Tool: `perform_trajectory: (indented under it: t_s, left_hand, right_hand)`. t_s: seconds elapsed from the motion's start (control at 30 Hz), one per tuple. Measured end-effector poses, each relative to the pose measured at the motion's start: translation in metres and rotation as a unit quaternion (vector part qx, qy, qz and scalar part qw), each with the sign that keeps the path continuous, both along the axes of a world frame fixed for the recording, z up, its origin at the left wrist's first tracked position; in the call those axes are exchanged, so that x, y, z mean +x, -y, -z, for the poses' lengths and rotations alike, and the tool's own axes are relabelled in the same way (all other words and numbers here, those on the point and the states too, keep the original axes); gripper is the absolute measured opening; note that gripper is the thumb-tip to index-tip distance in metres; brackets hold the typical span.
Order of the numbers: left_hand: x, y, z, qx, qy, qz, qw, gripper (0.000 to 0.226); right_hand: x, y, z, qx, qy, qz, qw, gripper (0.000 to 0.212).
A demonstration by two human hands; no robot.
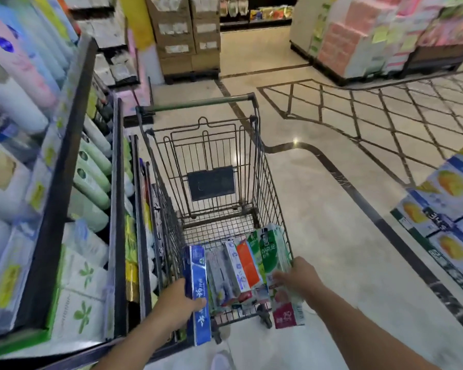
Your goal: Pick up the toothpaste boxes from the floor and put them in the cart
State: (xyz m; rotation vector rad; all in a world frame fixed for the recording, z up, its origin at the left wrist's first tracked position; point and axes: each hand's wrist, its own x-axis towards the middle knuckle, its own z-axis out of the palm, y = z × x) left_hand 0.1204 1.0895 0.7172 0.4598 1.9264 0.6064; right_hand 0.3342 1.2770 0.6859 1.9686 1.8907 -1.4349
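Note:
A wire shopping cart (254, 156) stands in the aisle in front of me. Several toothpaste boxes (238, 268) lie stacked in its near end. My left hand (181, 303) grips a long blue toothpaste box (198, 295) over the cart's near left corner. My right hand (297, 276) holds a green and pink toothpaste box (275, 263) at the cart's near right corner, its lower end hanging outside the basket.
Shelves of bottles and boxed goods (64, 182) run close along the cart's left side. Stacked juice cartons (444, 209) stand on the right. Cardboard cases (185, 36) and pink packages (358, 36) sit farther back. Polished tile floor (332, 209) stretches to the right.

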Motion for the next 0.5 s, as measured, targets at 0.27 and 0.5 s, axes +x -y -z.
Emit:
perform_trajectory:
  t_s: [0.27,0.5]
  left_hand:
    - [-0.022,-0.023,0.057,-0.041,0.068,-0.05,0.996,0.027]
    - [-0.02,-0.027,0.094,-0.073,0.078,-0.106,0.989,0.025]
  right_hand:
    - [-0.051,-0.048,0.048,0.003,0.041,-0.047,0.998,0.025]
    - [-0.072,-0.073,0.1,-0.041,0.069,-0.133,0.988,0.026]
